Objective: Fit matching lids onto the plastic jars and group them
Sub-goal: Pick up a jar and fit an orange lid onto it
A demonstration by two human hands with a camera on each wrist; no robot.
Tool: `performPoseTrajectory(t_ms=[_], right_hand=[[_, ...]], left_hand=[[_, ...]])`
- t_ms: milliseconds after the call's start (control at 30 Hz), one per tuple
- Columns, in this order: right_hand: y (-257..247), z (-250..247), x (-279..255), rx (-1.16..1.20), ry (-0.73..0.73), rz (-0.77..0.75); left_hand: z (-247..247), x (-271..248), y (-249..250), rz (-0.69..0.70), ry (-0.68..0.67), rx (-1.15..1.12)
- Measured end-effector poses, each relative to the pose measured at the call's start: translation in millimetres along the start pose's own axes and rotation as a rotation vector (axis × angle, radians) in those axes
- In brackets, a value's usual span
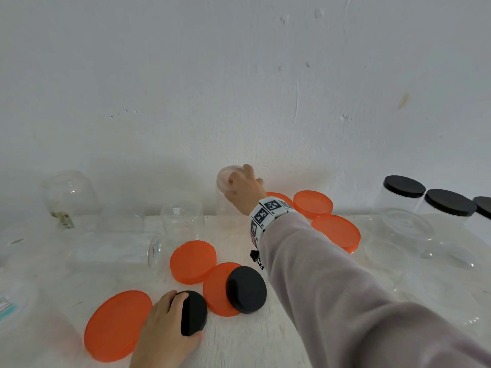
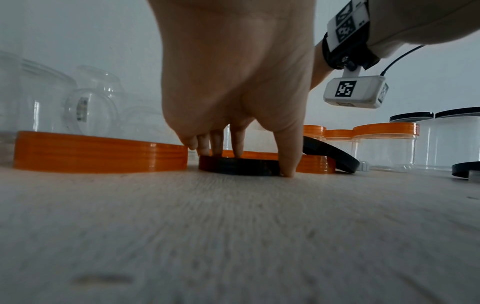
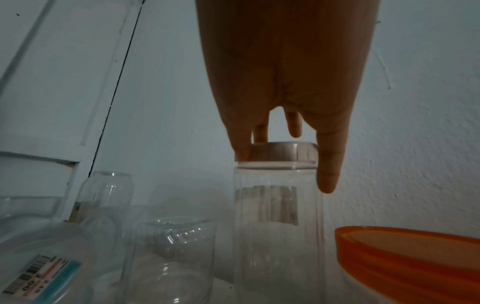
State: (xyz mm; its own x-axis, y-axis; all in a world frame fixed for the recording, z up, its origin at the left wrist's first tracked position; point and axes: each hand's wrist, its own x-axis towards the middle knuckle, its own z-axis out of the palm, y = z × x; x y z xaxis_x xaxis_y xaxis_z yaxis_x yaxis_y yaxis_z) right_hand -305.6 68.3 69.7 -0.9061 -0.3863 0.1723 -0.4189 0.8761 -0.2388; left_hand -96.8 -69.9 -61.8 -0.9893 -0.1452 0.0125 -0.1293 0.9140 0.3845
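My left hand [image 1: 183, 315] grips a small black lid [image 1: 196, 312] lying flat on the table near the front edge; in the left wrist view the fingers [image 2: 215, 148] press its far rim and the thumb touches its near side. My right hand [image 1: 236, 181] reaches to the back and holds the clear lid [image 3: 298, 153] on top of a tall clear jar [image 3: 278, 226], fingers on one side and thumb on the other. A second black lid [image 1: 245, 289] leans on an orange lid [image 1: 216, 288].
Several orange lids lie about, one large one [image 1: 117, 325] beside my left hand. Lidless clear jars [image 1: 183, 221] stand or lie at the left and back. Jars with black lids [image 1: 403, 185] stand at the back right, with clear jars [image 1: 398, 227] in front. A white wall closes the back.
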Motion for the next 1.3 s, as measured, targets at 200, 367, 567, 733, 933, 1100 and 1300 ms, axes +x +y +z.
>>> performPoseTrajectory(t_ms=[200,367,567,733,933,1100,1300], right_hand=[[3.9,-2.1,4.0,-0.011,-0.093,0.021],[13.4,-11.1,-11.2,0.055,-0.112,-0.037],[88.9,-50.6,-42.8,-0.105,0.062,0.245],[183.9,-68.9,-77.6,-0.045,0.139,0.764],[246.8,-59.8,-105.5,0.052,0.064,1.082],[271.0,-58.8,-109.5,0.207,0.027,1.124],[267.2,-61.4,-112.1,0.178,0.042,1.097]], left_hand=[[1.8,0.5,-1.5,-0.004,0.000,0.009],[0.6,0.8,-1.0,-0.006,-0.004,0.000],[-1.1,-1.0,1.2,-0.011,-0.014,-0.003],[-1.0,-1.8,1.1,-0.017,-0.016,0.015],[-0.6,-0.5,1.6,-0.045,-0.027,0.017],[0.3,-1.8,2.8,-0.068,-0.053,0.000],[-0.2,-1.9,2.7,-0.086,-0.094,0.004]])
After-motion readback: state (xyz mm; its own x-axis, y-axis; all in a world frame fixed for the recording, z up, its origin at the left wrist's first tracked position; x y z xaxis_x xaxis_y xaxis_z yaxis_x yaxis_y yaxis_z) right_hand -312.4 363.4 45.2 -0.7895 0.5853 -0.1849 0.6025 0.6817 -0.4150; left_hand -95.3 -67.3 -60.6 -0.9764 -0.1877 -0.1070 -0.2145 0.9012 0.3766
